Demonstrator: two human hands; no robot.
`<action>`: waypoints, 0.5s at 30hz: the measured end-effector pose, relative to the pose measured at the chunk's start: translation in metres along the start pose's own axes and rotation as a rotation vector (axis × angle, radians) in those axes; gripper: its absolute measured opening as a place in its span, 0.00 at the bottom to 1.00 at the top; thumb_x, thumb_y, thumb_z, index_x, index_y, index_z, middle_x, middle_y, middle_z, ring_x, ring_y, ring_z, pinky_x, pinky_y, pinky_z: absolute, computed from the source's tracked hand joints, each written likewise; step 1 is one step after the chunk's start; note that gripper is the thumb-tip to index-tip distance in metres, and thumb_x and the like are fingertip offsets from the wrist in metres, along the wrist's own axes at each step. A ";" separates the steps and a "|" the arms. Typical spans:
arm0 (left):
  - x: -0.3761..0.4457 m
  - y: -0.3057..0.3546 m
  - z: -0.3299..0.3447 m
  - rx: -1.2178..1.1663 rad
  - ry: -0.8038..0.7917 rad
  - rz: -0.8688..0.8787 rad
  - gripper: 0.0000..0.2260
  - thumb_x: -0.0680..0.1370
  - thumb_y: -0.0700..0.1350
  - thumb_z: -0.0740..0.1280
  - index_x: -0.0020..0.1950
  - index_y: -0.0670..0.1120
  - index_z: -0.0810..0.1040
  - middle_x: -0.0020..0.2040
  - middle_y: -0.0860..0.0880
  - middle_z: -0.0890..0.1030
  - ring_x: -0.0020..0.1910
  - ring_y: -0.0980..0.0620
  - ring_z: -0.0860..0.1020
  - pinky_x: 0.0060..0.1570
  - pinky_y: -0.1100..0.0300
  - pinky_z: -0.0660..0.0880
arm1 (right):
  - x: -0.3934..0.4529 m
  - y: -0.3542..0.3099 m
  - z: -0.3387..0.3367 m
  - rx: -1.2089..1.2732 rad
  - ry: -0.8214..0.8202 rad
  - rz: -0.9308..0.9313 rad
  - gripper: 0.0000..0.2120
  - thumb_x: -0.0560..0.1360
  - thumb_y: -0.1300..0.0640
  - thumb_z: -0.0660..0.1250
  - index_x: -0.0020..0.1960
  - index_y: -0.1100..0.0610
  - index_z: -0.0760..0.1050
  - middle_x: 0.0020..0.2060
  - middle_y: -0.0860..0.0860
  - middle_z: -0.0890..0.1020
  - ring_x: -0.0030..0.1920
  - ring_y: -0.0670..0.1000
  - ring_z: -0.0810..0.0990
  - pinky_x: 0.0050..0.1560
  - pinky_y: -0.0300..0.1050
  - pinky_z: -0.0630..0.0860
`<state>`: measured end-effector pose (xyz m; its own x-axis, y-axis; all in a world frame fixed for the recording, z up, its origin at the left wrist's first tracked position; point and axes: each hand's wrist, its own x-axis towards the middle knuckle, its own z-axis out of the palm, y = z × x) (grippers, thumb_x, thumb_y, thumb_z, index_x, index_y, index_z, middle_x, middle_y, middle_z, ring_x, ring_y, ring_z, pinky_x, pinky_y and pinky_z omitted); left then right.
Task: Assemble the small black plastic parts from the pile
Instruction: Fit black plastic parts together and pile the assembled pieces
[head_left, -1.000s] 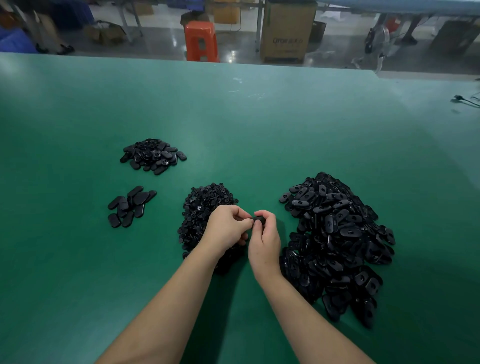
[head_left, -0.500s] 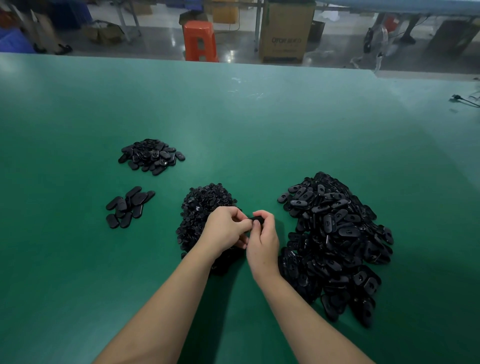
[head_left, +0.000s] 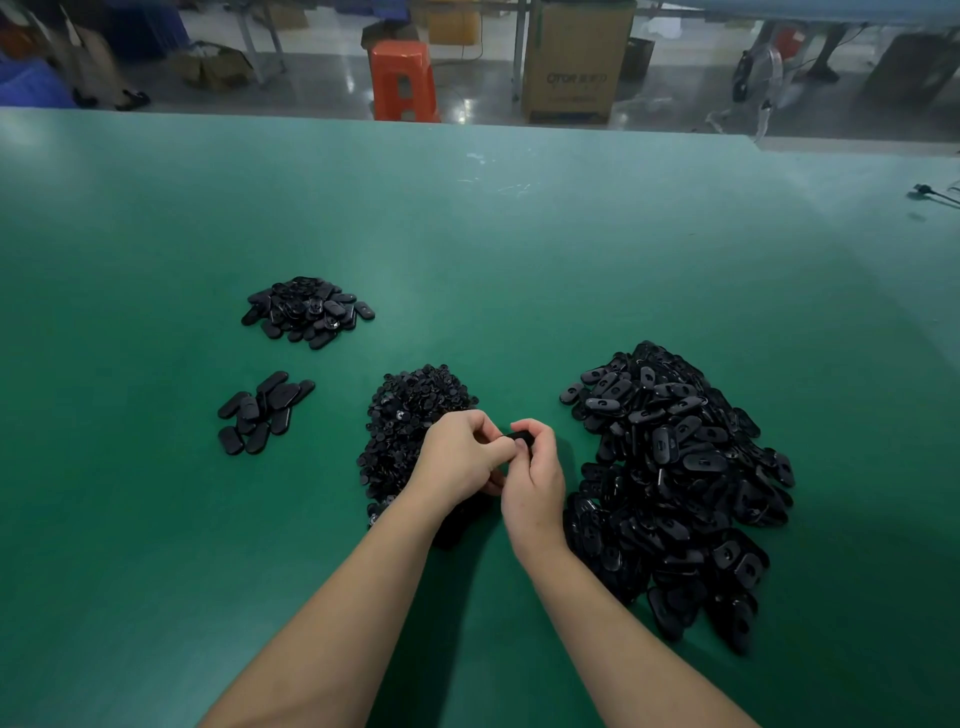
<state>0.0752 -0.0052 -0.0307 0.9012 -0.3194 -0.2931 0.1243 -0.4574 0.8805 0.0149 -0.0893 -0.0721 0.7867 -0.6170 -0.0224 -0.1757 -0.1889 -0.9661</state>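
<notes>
Orange stool (head_left: 402, 80) and cardboard box (head_left: 574, 60) beyond green table (head_left: 519, 249).

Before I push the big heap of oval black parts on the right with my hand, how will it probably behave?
The big heap is loose, separate ovals piled at all angles, so it would probably spread and slide apart rather than move as one block. The pieces look like hard, shiny plastic on the smooth green table, so they likely skid easily. Being flat, they should not roll.
</notes>
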 end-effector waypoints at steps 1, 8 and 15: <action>0.000 0.000 -0.001 0.007 0.001 0.006 0.06 0.72 0.43 0.73 0.39 0.42 0.79 0.30 0.47 0.83 0.29 0.47 0.84 0.30 0.55 0.81 | 0.000 0.000 0.000 -0.003 0.001 -0.004 0.10 0.82 0.62 0.59 0.54 0.47 0.72 0.48 0.43 0.80 0.50 0.49 0.78 0.49 0.47 0.73; -0.001 0.000 -0.008 0.126 0.046 0.084 0.05 0.74 0.44 0.73 0.39 0.46 0.81 0.32 0.50 0.84 0.30 0.50 0.84 0.35 0.52 0.84 | 0.001 0.001 0.001 -0.050 -0.002 -0.059 0.08 0.82 0.59 0.61 0.54 0.46 0.70 0.48 0.44 0.80 0.49 0.50 0.79 0.49 0.48 0.74; -0.003 0.004 -0.011 0.237 0.027 0.154 0.06 0.76 0.45 0.70 0.40 0.50 0.83 0.33 0.52 0.84 0.35 0.52 0.84 0.44 0.49 0.83 | 0.000 0.001 -0.001 -0.045 0.020 -0.082 0.07 0.82 0.60 0.62 0.53 0.48 0.71 0.44 0.43 0.80 0.46 0.50 0.79 0.47 0.49 0.75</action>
<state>0.0775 0.0029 -0.0223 0.9131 -0.3791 -0.1501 -0.1122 -0.5875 0.8014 0.0139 -0.0906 -0.0725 0.7875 -0.6131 0.0621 -0.1377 -0.2732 -0.9521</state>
